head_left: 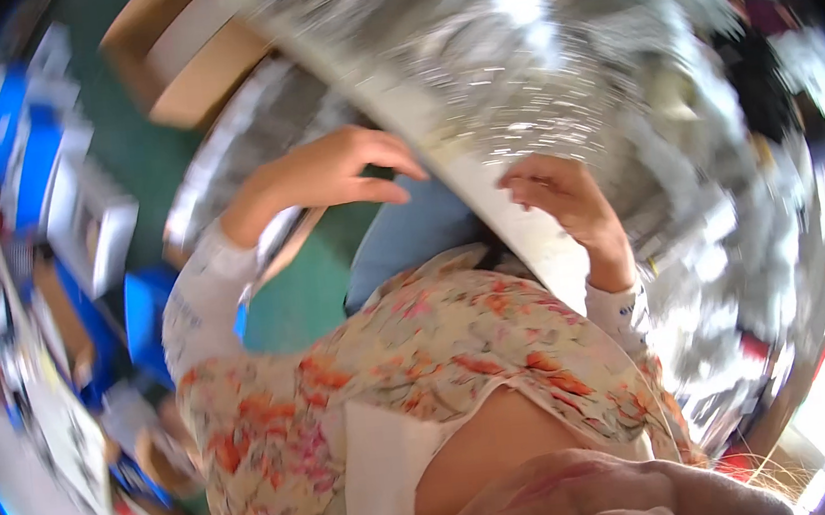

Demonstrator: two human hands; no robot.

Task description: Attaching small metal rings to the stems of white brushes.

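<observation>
My left hand (328,171) hovers just off the table's edge, thumb and fingers apart with nothing between them. My right hand (562,196) hangs above the white table (492,199), its fingers loosely bent and no object visible in them. Beyond and beside it spreads a big heap of clear, shiny plastic bags or film (534,74), smeared by motion. What the plastic packs contain cannot be made out.
An open cardboard box (203,78) stands at the upper left by the table's corner. Below my left arm lies a green floor (305,284). Blue boxes (30,162) and a blue bin (150,320) stand farther left among blurred clutter.
</observation>
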